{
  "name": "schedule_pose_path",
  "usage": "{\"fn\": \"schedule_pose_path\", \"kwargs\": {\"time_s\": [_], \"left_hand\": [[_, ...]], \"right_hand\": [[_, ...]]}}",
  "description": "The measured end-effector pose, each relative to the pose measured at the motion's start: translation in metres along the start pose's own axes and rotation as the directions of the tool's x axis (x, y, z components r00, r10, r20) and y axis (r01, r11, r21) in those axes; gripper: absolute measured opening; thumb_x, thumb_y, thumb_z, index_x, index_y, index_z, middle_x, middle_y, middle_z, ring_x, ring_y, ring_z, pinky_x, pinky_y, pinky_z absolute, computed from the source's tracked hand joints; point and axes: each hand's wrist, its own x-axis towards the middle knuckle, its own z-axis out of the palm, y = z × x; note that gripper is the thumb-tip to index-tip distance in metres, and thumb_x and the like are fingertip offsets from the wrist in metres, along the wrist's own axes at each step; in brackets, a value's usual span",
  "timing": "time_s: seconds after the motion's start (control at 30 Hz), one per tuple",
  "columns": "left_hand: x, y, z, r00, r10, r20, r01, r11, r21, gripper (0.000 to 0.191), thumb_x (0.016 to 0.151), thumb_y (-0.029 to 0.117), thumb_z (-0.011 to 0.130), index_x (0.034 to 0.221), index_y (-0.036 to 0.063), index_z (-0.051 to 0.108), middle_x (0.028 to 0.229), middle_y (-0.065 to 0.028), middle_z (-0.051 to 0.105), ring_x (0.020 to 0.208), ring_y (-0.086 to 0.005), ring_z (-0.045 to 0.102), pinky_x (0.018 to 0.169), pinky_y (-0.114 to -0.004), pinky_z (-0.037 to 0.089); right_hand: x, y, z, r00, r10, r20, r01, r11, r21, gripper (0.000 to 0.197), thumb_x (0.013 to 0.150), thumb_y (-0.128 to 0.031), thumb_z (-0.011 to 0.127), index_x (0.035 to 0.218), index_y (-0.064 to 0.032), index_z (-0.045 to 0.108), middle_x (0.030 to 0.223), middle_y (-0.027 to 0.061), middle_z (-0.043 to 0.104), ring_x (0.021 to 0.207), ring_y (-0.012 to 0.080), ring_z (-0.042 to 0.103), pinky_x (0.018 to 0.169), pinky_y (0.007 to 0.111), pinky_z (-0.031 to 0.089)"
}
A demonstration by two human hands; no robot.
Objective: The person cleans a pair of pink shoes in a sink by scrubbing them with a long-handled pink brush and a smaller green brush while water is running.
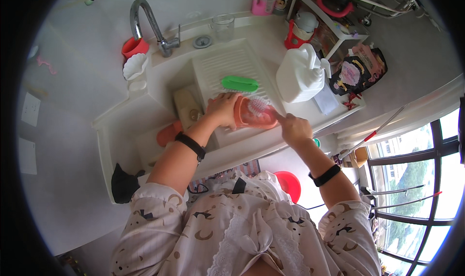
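My left hand [226,108] grips a coral-orange slipper [247,121] and presses it on the ribbed washboard [227,61] of a white laundry sink. My right hand [296,128] holds a scrub brush [258,106] by its handle, which looks pink. The brush's pale bristles rest at the slipper, over its sole. Just beyond my left hand lies a green scrubbing brush [239,83], bristles towards me. Down in the basin are a beige slipper [186,103] and another orange slipper [168,134], partly hidden by my left forearm.
A chrome faucet [165,45] rises at the back, near a clear cup [223,27]. On the right ledge stand a white pump jug [301,74] and a black pouch [354,74]. Black cloth [123,183] hangs over the left front rim. Below is a red basin [288,185].
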Motion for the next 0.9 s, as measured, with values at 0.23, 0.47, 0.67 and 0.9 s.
{"fn": "schedule_pose_path", "kwargs": {"time_s": [0.23, 0.47, 0.67, 0.9], "left_hand": [[-0.003, -0.004, 0.001, 1.000, -0.008, 0.007, 0.008, 1.000, -0.013, 0.116, 0.040, 0.028, 0.092, 0.142, 0.0217, 0.036, 0.144, -0.0027, 0.043, 0.134, -0.0276, 0.039, 0.099, -0.056, 0.038], [-0.002, 0.000, -0.002, 1.000, -0.011, 0.009, 0.011, 1.000, 0.007, 0.115, 0.040, 0.028, 0.091, 0.141, 0.0210, 0.036, 0.142, -0.0034, 0.044, 0.133, -0.0279, 0.039, 0.098, -0.055, 0.039], [-0.005, -0.004, 0.001, 1.000, -0.028, 0.004, 0.028, 1.000, 0.013, 0.115, 0.040, 0.028, 0.091, 0.141, 0.0205, 0.036, 0.143, -0.0033, 0.043, 0.133, -0.0284, 0.039, 0.098, -0.056, 0.039], [-0.002, 0.002, -0.001, 1.000, -0.027, 0.002, 0.027, 1.000, -0.007, 0.115, 0.041, 0.027, 0.091, 0.141, 0.0190, 0.036, 0.143, -0.0039, 0.044, 0.133, -0.0292, 0.038, 0.100, -0.056, 0.039]], "right_hand": [[-0.028, 0.020, -0.017, 0.994, 0.094, 0.059, -0.093, 0.996, -0.017, 0.062, 0.086, -0.009, 0.048, 0.142, -0.0360, 0.042, 0.087, 0.0110, 0.063, 0.077, 0.0300, 0.067, 0.068, 0.043, 0.054], [-0.003, 0.012, 0.004, 0.998, 0.020, -0.068, -0.021, 1.000, -0.006, 0.062, 0.086, -0.009, 0.048, 0.141, -0.0356, 0.044, 0.088, 0.0112, 0.063, 0.077, 0.0302, 0.067, 0.069, 0.044, 0.054], [-0.018, 0.012, -0.022, 0.996, 0.062, 0.059, -0.062, 0.998, -0.011, 0.063, 0.086, -0.009, 0.048, 0.142, -0.0357, 0.042, 0.090, 0.0109, 0.063, 0.079, 0.0303, 0.067, 0.071, 0.044, 0.054], [-0.002, 0.027, 0.006, 0.999, 0.003, -0.054, -0.003, 1.000, 0.011, 0.062, 0.087, -0.008, 0.047, 0.142, -0.0343, 0.043, 0.092, 0.0125, 0.064, 0.078, 0.0312, 0.067, 0.070, 0.044, 0.054]]}}
